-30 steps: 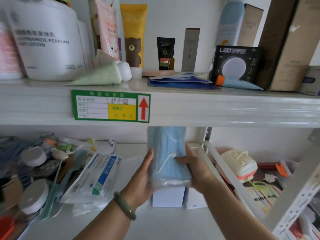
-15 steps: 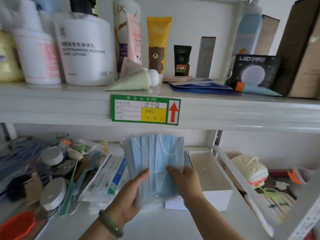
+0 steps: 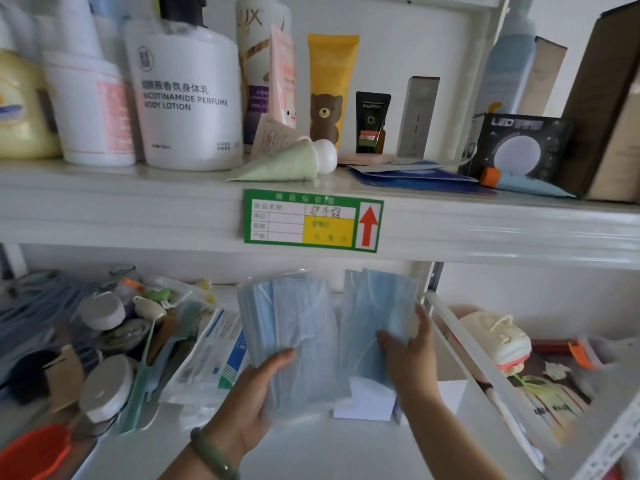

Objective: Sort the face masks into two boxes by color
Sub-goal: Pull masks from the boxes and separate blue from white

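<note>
Blue masks (image 3: pixel 294 317), judged light, limp and slippery when stacked, are pinched across the lower half by left hand (image 3: pixel 249 403) and right hand (image 3: pixel 412 355).

Soft even daylight, faint shadows, glare along the shelf edge (image 3: pixel 485 230), blurred, wide-angle-bowed edges

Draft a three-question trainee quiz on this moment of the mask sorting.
1. True or false: the left hand holds the first mask stack and the right hand holds the second mask stack, both blue.
2. The white box stands: A) on the upper shelf; B) on the lower shelf, partly hidden by the masks; C) in the left hand.
3. Fill in: the red arrow on the green label points ___.
Key: 1 true; 2 B; 3 up.
</note>
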